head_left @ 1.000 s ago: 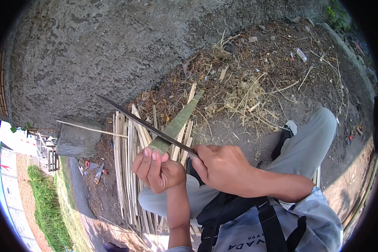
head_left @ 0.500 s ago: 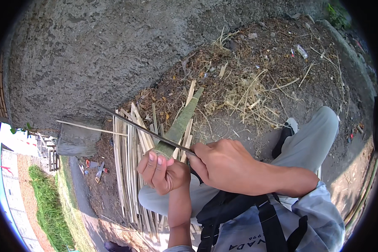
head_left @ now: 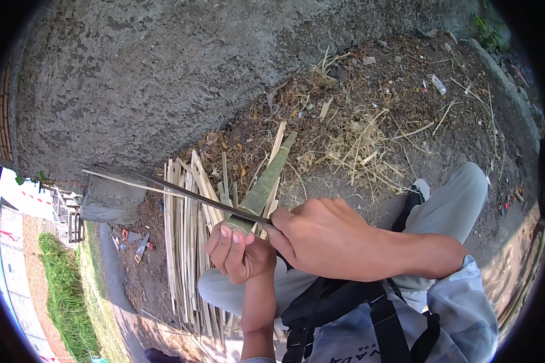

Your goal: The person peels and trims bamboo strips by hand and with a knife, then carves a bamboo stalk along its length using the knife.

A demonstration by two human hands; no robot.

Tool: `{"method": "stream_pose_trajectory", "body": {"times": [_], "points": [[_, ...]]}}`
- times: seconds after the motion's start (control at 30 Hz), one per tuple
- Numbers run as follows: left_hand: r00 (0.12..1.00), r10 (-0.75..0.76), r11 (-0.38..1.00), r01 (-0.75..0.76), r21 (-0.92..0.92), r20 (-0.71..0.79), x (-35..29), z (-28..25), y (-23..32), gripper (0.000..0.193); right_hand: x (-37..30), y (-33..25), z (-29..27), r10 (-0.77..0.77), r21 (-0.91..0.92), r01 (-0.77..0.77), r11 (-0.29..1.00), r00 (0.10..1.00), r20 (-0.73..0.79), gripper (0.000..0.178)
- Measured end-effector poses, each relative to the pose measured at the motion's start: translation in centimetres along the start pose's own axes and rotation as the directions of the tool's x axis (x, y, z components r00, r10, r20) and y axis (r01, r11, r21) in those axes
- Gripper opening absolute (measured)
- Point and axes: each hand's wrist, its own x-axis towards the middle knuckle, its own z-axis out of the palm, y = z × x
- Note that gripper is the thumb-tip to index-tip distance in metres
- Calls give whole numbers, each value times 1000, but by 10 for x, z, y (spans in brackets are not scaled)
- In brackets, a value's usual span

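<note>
My left hand (head_left: 241, 253) is closed round the near end of a green bamboo piece (head_left: 269, 179), which points away from me toward the wall. My right hand (head_left: 328, 239) grips the near end of a long dark blade, a machete (head_left: 191, 195); its handle is hidden in the fist. The blade lies across the bamboo just beyond my left fingers and reaches out to the far left. Whether its edge bites into the bamboo I cannot tell.
Many split bamboo strips (head_left: 184, 254) lie left of my knees, beside a concrete block (head_left: 112, 202). A handsaw (head_left: 142, 247) rests farther left. Shavings (head_left: 366, 142) litter the dirt by a rough grey wall (head_left: 145, 78). My shoe (head_left: 413, 202) stands at right.
The machete has tilted slightly, its tip now lower and nearer me, and its blade sits closer to my left hand. The bamboo appears turned, showing a narrower green face.
</note>
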Motion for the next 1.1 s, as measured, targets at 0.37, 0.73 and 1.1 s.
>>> {"method": "stream_pose_trajectory", "body": {"times": [0.37, 0.73, 1.1], "points": [[997, 56, 998, -54, 24, -49, 4, 16, 1, 11, 1, 15, -5, 149, -33, -146, 989, 981, 120, 22], [999, -13, 1000, 13, -14, 30, 0, 12, 9, 11, 5, -5, -22, -36, -50, 37, 998, 999, 24, 26], [1000, -7, 999, 6, -48, -23, -3, 15, 6, 14, 8, 1, -18, -3, -101, 10, 995, 997, 74, 24]]}}
